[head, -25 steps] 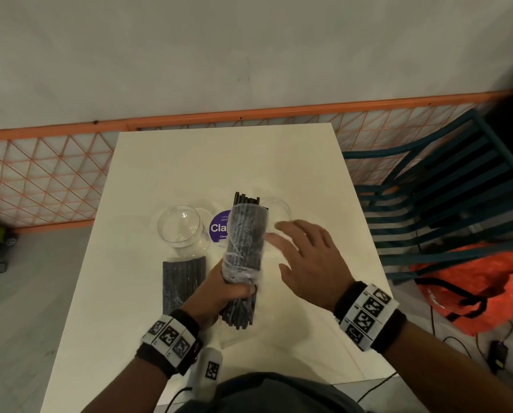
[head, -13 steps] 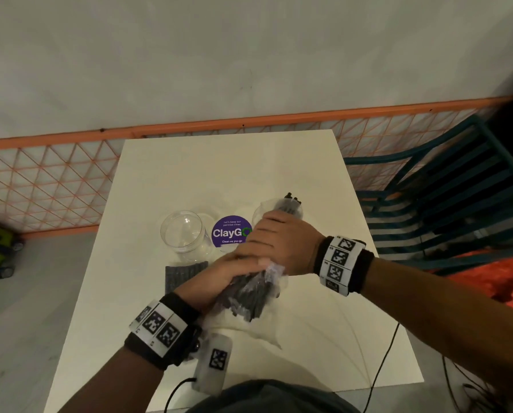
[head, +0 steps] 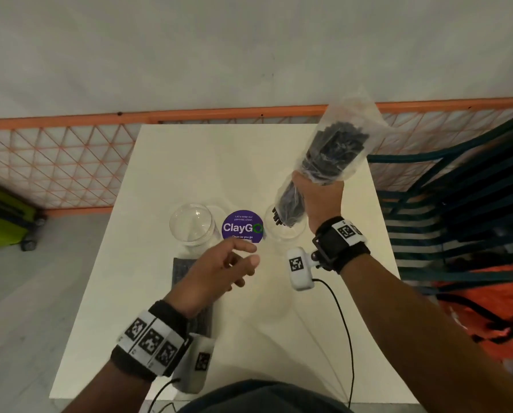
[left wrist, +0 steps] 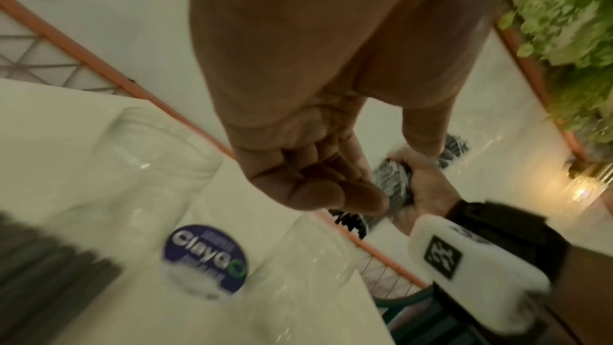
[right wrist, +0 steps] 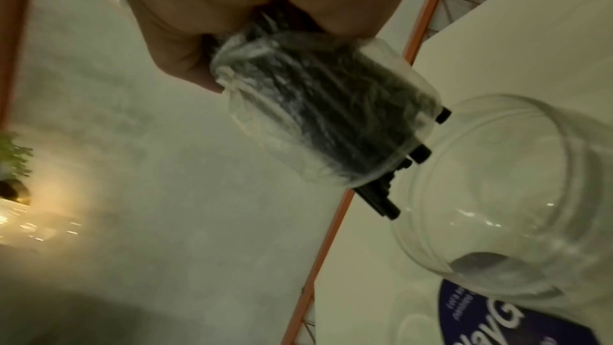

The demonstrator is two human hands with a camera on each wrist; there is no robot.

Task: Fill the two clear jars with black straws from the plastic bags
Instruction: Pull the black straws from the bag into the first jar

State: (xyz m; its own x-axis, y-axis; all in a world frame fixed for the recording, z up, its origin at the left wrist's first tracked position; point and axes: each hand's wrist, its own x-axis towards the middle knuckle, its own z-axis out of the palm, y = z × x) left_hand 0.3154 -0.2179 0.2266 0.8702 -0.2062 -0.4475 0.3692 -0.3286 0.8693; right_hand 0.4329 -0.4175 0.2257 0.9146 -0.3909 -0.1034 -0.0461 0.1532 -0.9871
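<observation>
Black straws (right wrist: 381, 182) poke from bag (head: 335, 150) over jar (right wrist: 497, 193) | right hand (head: 324, 201) grips bag | left hand (head: 219, 272) loose

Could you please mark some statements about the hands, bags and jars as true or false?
1. The right hand grips a bag of straws. True.
2. Straw ends point down at the right jar. True.
3. The left hand holds the left jar. False: it holds nothing, hovering near the sticker.
4. The left jar is full of straws. False: it looks empty.
5. A second bag lies on the table. True.
</observation>
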